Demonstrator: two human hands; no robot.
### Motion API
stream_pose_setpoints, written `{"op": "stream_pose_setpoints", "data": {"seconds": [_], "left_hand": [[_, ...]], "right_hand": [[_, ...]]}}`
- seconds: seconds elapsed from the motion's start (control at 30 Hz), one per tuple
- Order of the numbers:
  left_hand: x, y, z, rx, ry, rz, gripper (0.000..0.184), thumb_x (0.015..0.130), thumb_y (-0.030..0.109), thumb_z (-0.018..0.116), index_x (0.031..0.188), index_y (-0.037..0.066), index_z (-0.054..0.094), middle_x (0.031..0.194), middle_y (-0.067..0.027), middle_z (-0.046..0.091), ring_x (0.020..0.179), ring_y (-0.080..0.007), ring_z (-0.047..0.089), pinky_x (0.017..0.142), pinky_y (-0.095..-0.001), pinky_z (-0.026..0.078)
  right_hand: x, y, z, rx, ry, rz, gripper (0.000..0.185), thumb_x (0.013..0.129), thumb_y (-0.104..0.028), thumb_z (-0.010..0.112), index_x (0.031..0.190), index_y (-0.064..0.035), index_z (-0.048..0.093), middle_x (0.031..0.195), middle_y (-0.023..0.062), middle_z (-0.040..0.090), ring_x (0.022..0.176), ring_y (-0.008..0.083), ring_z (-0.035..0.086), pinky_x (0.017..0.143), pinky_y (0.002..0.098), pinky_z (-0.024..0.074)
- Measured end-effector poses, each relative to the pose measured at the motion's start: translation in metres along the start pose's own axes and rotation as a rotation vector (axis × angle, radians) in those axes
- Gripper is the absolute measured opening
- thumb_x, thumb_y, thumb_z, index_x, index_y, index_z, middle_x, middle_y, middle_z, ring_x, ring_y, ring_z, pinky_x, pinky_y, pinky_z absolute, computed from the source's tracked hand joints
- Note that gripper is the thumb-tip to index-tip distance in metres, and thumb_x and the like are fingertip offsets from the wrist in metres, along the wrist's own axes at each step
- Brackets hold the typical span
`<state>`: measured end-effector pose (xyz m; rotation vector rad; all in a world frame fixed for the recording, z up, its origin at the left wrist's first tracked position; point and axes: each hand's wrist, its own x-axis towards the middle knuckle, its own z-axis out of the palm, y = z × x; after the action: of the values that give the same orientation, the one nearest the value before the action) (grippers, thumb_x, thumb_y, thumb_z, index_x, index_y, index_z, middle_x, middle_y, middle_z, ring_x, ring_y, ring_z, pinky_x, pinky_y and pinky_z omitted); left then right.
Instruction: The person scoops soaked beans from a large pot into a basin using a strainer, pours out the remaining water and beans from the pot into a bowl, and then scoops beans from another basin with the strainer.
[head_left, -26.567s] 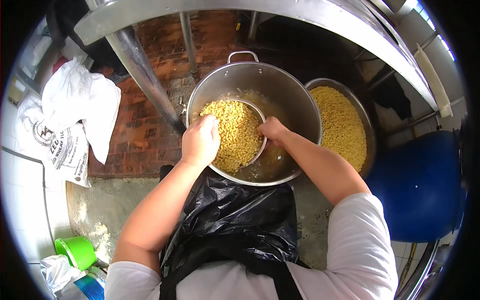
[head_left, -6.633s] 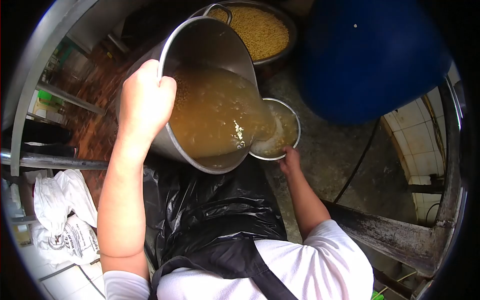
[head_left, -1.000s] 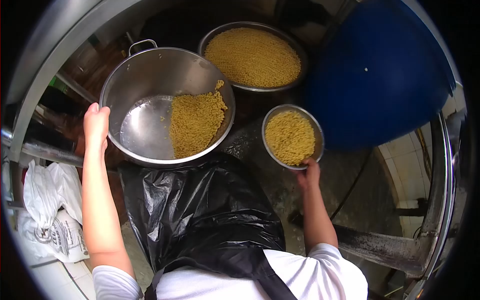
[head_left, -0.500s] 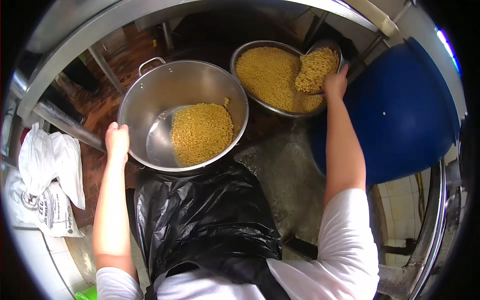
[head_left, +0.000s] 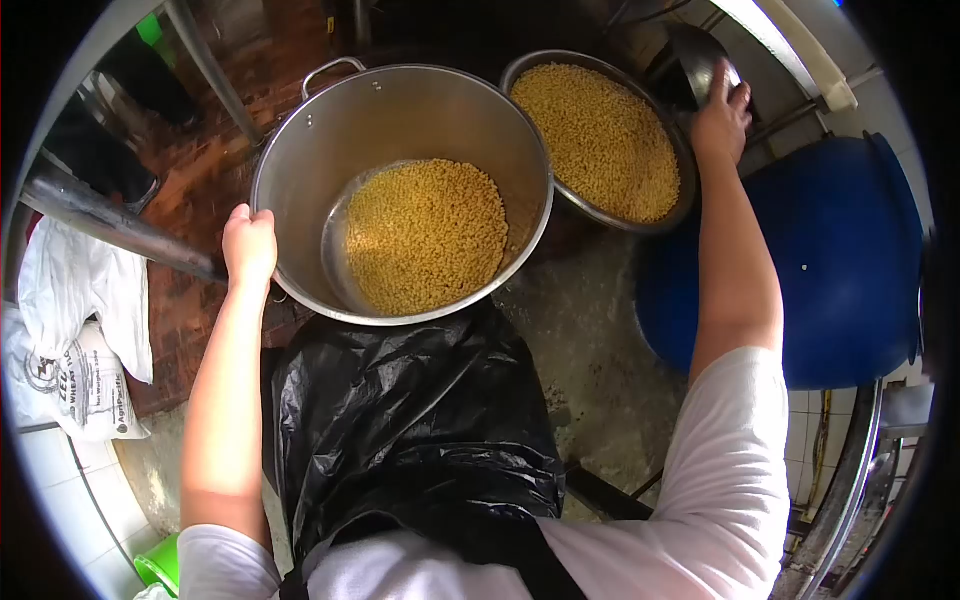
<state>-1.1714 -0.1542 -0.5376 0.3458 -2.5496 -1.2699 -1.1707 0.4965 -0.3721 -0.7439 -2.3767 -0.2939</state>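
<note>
My left hand (head_left: 250, 246) is closed on the left rim of a large metal pot (head_left: 430, 95), which tilts towards me. Inside the pot, a heap of small yellow grain-like pieces (head_left: 425, 240) covers much of the bottom. At the upper right, my right hand (head_left: 722, 128) grips the edge of a metal bowl (head_left: 690, 62); its inside is mostly hidden. The bowl is beside the far right rim of a wide metal basin (head_left: 600, 218), which holds more of the yellow pieces (head_left: 600, 140). The basin stands against the pot's right side.
A big blue tub (head_left: 780, 290) stands right of the basin. White printed sacks (head_left: 85, 340) lie at the left. Metal table legs (head_left: 210, 70) and a bar (head_left: 120, 225) run nearby. Another person's dark-clad legs (head_left: 140, 85) show at upper left. A black plastic apron (head_left: 410, 420) covers my lap.
My right hand has moved the bowl up and right, away from the basin's contents; the grain heaped in it no longer shows. The heap in the pot is broader. My left hand stays on the pot.
</note>
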Motion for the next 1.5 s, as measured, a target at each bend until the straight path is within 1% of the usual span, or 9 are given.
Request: {"op": "stream_pose_setpoints", "data": {"seconds": [0.03,0.17,0.37,0.53,0.8,1.03,1.23,1.33,1.5], "left_hand": [[0.002,0.001,0.000,0.000,0.010,0.004,0.028,0.094,0.017,0.057,0.101,-0.010,0.061,0.086,-0.0281,0.067,0.079,-0.0329,0.064,0.081,-0.0442,0.052],[0.004,0.008,-0.007,0.050,-0.072,-0.030,0.030,0.094,0.018,0.058,0.103,-0.010,0.062,0.092,-0.0309,0.069,0.087,-0.0374,0.069,0.085,-0.0449,0.053],[0.015,0.002,0.000,-0.025,-0.114,-0.042,0.033,0.093,0.012,0.060,0.117,-0.010,0.065,0.108,-0.0285,0.074,0.102,-0.0359,0.073,0.093,-0.0428,0.053],[0.009,0.021,-0.016,-0.188,-0.270,-0.078,0.027,0.089,0.005,0.060,0.111,-0.009,0.065,0.101,-0.0208,0.074,0.093,-0.0258,0.070,0.086,-0.0398,0.054],[-0.021,0.157,-0.032,0.081,-0.254,0.367,0.012,0.089,0.008,0.064,0.095,-0.002,0.063,0.084,-0.0162,0.067,0.078,-0.0255,0.066,0.073,-0.0418,0.053],[-0.071,0.229,-0.035,0.091,-0.340,0.499,0.008,0.088,0.006,0.064,0.093,0.002,0.059,0.079,-0.0153,0.061,0.076,-0.0277,0.065,0.072,-0.0438,0.051],[-0.090,0.225,-0.029,0.087,-0.278,0.715,0.009,0.090,0.006,0.063,0.095,0.001,0.058,0.083,-0.0217,0.065,0.079,-0.0364,0.069,0.075,-0.0458,0.053],[-0.110,0.228,-0.034,0.109,-0.278,0.769,0.009,0.091,0.005,0.062,0.095,0.000,0.056,0.084,-0.0225,0.066,0.081,-0.0404,0.069,0.075,-0.0469,0.053],[-0.112,0.229,-0.040,0.101,-0.290,0.666,0.011,0.092,0.006,0.063,0.101,0.000,0.061,0.088,-0.0227,0.068,0.086,-0.0396,0.071,0.079,-0.0467,0.054]], "right_hand": [[-0.008,0.004,-0.002,0.001,-0.001,-0.004,0.093,0.096,-0.009,0.063,0.171,-0.0377,0.017,0.177,0.0213,0.021,0.149,0.0610,0.040,0.112,0.0574,0.0522],[-0.042,0.044,0.037,0.543,0.270,0.158,0.087,0.089,-0.008,0.063,0.169,-0.0074,0.029,0.165,0.0284,0.040,0.144,0.0443,0.052,0.120,0.0465,0.0429],[-0.185,0.024,0.009,1.407,0.006,0.574,0.077,0.088,0.006,0.050,0.163,-0.0051,0.037,0.152,0.0171,0.055,0.136,0.0292,0.056,0.116,0.0372,0.0414],[-0.308,0.027,-0.023,1.361,-0.148,0.686,0.080,0.091,0.009,0.054,0.166,-0.0072,0.034,0.155,0.0170,0.053,0.139,0.0291,0.054,0.117,0.0365,0.0406],[-0.406,0.075,-0.063,1.418,-0.152,0.860,0.080,0.086,0.008,0.050,0.165,-0.0013,0.035,0.158,0.0177,0.050,0.143,0.0304,0.052,0.120,0.0379,0.0383],[-0.325,0.042,-0.121,1.109,0.020,0.194,0.086,0.084,0.016,0.048,0.167,-0.0032,0.035,0.166,0.0215,0.044,0.152,0.0331,0.047,0.124,0.0392,0.0367],[-0.278,-0.080,-0.074,0.708,-0.144,-0.460,0.087,0.089,0.007,0.058,0.164,-0.0351,0.042,0.163,0.0212,0.046,0.140,0.0452,0.055,0.105,0.0478,0.0591],[-0.266,-0.137,-0.036,0.336,-0.235,-0.686,0.091,0.088,0.002,0.062,0.166,-0.0389,0.037,0.169,0.0183,0.038,0.143,0.0461,0.052,0.104,0.0500,0.0589],[-0.290,-0.153,-0.022,0.508,-0.458,-0.547,0.093,0.086,0.000,0.060,0.167,-0.0380,0.035,0.164,0.0215,0.045,0.129,0.0487,0.062,0.101,0.0504,0.0600]]}}
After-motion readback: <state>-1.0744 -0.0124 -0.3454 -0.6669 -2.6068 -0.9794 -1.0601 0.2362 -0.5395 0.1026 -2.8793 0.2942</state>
